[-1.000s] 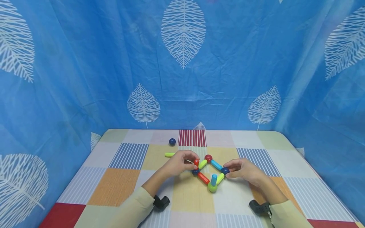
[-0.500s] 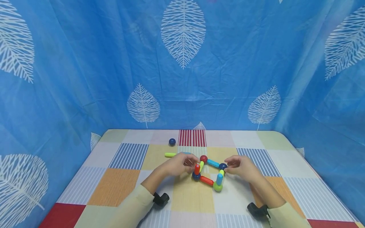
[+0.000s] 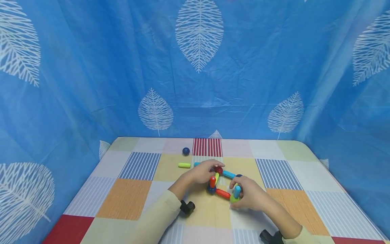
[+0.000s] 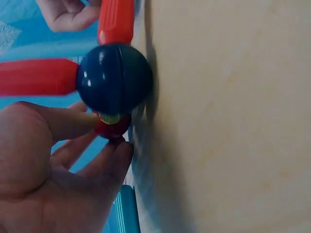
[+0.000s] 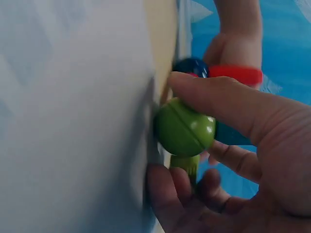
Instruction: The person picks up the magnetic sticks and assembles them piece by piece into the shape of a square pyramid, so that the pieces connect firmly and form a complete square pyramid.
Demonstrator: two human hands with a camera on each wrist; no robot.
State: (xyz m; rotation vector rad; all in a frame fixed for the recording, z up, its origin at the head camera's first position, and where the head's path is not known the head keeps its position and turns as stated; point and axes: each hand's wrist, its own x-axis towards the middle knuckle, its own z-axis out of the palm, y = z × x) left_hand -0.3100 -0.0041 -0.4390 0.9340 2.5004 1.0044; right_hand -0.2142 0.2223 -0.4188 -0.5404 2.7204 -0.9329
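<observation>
A four-sided frame of toy building sticks and balls lies on the table. My left hand (image 3: 204, 172) holds the red ball (image 4: 112, 128) at its far corner between thumb and fingers. My right hand (image 3: 252, 195) grips the green ball (image 5: 183, 127) at the near corner, thumb across it and fingers around the far side. From that ball a light blue stick (image 3: 237, 191) stands up. A red stick (image 3: 223, 194) joins it to a dark blue ball (image 4: 114, 77), which bears an upright red stick (image 3: 212, 181). The right-hand dark blue ball (image 3: 239, 175) is partly hidden by my fingers.
Behind my left hand lie a loose yellow-green stick (image 3: 184, 165) and a light blue stick (image 3: 196, 164), partly covered. Farther back sits a loose dark blue ball (image 3: 186, 151). A blue leaf-patterned curtain (image 3: 243, 84) surrounds the patchwork-covered table (image 3: 125, 200).
The frame has turned a little on the table. My left hand has gone from the dark blue ball to the red one, and my right hand from the right-hand corner to the green ball.
</observation>
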